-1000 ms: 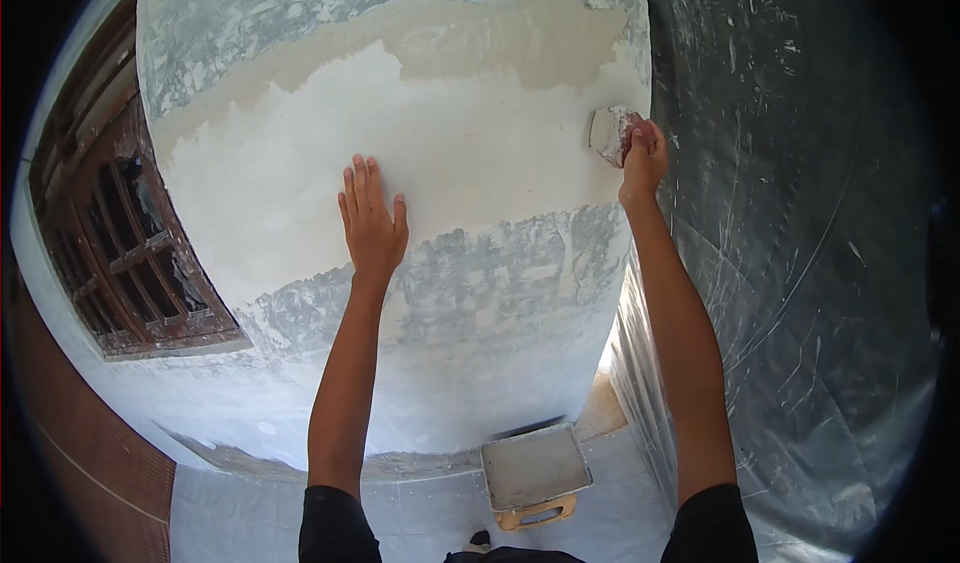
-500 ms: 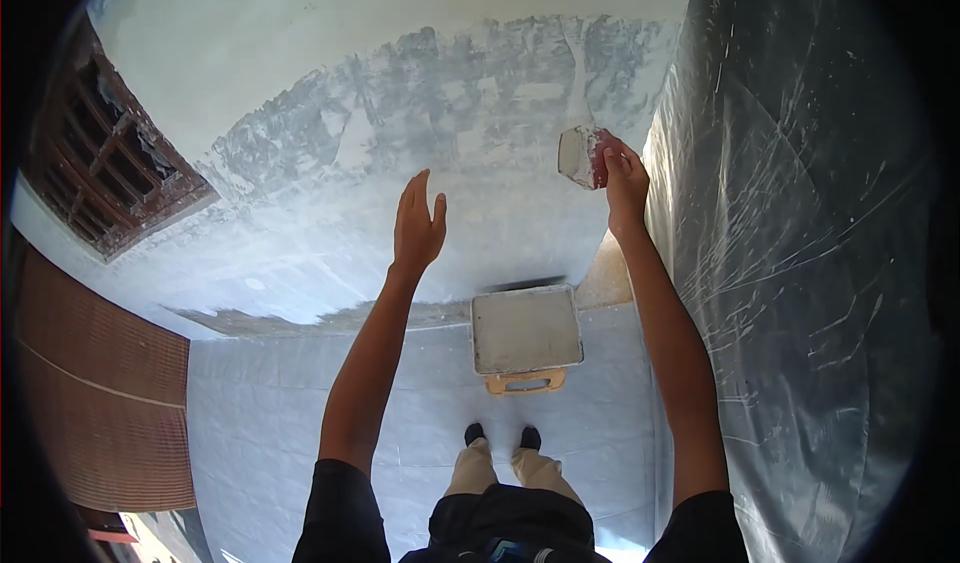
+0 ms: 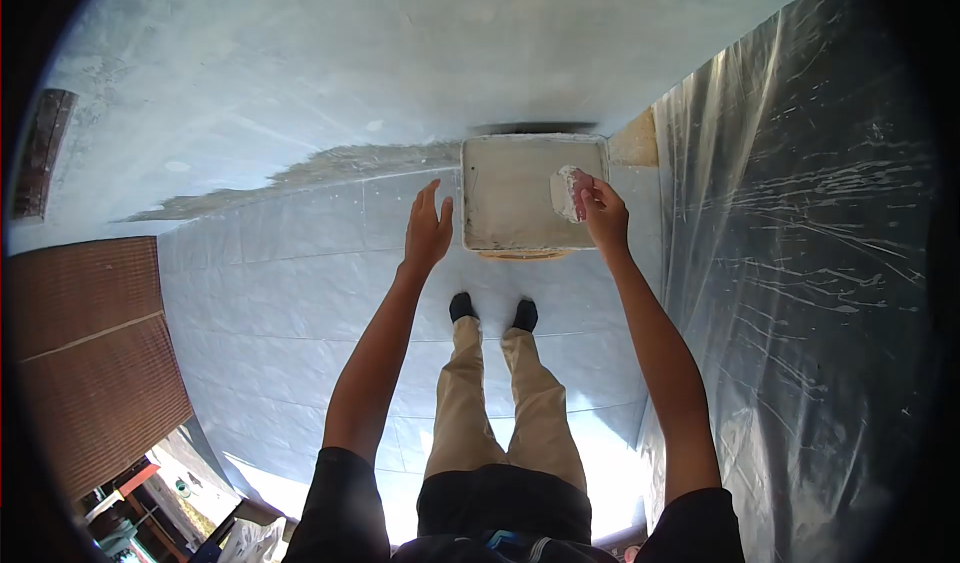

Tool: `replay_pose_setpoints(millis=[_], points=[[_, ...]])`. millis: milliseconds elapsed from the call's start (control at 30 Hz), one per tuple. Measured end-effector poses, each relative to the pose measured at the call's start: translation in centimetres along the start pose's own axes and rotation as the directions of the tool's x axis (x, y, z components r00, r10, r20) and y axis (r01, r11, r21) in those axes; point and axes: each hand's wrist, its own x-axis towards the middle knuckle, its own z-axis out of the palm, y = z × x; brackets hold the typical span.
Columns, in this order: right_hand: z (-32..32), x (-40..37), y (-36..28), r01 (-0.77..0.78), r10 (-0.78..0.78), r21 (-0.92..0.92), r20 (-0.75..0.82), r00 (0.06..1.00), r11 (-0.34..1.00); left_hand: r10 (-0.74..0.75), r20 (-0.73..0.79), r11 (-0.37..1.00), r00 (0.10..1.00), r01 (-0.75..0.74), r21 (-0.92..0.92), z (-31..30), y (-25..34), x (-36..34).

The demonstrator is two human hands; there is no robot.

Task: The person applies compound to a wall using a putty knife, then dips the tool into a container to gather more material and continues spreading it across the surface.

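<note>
My right hand (image 3: 608, 221) grips a putty scraper (image 3: 566, 193) by its reddish back part, with pale putty smeared over its flat blade. The scraper overlaps the right side of a shallow rectangular tray (image 3: 510, 198), whose inside is coated with greyish-white putty. Under the tray shows the edge of a yellowish stool (image 3: 522, 255). My left hand (image 3: 428, 231) hangs in the air just left of the tray, fingers stretched out and holding nothing.
Ahead rises a wall (image 3: 350, 53) with a bare grey strip along its base. Paint-streaked plastic sheeting (image 3: 790, 233) hangs at right. Grey-blue sheeting (image 3: 290, 293) covers the floor. A brown ribbed panel (image 3: 95, 348) stands at left, below a brown window grille (image 3: 42, 153).
My right hand has brought the scraper down from the wall to over the tray. The view has tilted downward, showing more floor and legs. My left hand stays open.
</note>
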Motion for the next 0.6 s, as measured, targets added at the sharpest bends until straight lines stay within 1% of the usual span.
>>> replay_pose_setpoints(millis=[33,67,133,167,233,267,300,367,400,533,600], points=[[0.5,-0.5,1.3,0.04,-0.039,-0.05,0.04,0.998,0.998,-0.024,0.013,1.0,1.0,0.024,0.0,1.3,-1.6,-1.2],[1.0,-1.0,2.6,0.02,-0.017,-0.058,0.052,0.999,0.998,-0.042,0.017,0.999,0.999,0.042,-0.01,2.5,-3.1,-2.4],[1.4,-1.7,4.5,0.158,-0.142,-0.138,0.123,0.982,0.978,-0.08,0.037,0.996,0.996,0.081,-0.022,4.6,-5.7,-4.4],[1.4,-1.7,5.2,0.142,-0.123,-0.148,0.134,0.983,0.979,-0.105,0.044,0.994,0.994,0.106,-0.034,5.6,-6.8,-5.3],[0.9,-1.5,6.1,0.278,-0.208,-0.305,0.243,0.947,0.911,-0.146,0.062,0.988,0.987,0.149,-0.048,7.2,-8.4,-6.6],[0.7,-1.5,6.4,0.335,-0.261,-0.318,0.253,0.932,0.887,-0.172,0.076,0.981,0.982,0.177,-0.073,7.9,-9.0,-6.9],[0.3,-1.3,7.1,0.325,-0.246,-0.323,0.263,0.933,0.889,-0.198,0.089,0.974,0.976,0.207,-0.097,8.6,-9.5,-7.3],[-0.5,-0.8,8.5,0.469,-0.339,-0.46,0.338,0.878,0.754,-0.217,0.097,0.969,0.971,0.226,-0.098,9.7,-10.4,-7.8],[-0.7,-0.9,8.8,0.494,-0.365,-0.465,0.343,0.866,0.735,-0.218,0.091,0.969,0.972,0.227,-0.099,10.3,-10.7,-7.9],[-1.5,-1.3,9.4,0.497,-0.319,-0.471,0.409,0.855,0.729,-0.268,0.087,0.947,0.96,0.279,-0.162,12.1,-11.5,-8.1],[-1.6,-1.5,9.6,0.545,-0.379,-0.41,0.42,0.825,0.731,-0.282,0.092,0.938,0.955,0.294,-0.185,12.5,-11.7,-8.1]])
